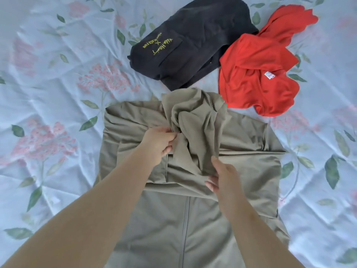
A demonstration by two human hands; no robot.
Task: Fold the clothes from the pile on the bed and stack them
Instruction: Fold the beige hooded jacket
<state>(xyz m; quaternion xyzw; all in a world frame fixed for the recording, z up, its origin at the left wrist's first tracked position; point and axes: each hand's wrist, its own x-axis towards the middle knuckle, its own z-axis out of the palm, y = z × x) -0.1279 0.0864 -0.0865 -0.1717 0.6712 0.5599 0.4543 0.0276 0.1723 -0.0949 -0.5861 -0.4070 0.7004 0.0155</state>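
Khaki garment [241, 157] spread on floral bed [48, 84], left hand [158, 146] pinching its bunched fabric, right hand [222, 176] gripping folded edge, black garment [193, 45] and red garment [257, 74] beyond.

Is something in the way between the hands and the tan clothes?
Nothing visible. The left hand and right hand both grip the tan garment; the black garment and red garment lie beyond it.

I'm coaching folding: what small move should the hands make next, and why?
Probably pull the bunched fabric out flat: left hand and right hand both pinch a crumpled wad on the khaki garment, so it cannot fold cleanly yet.
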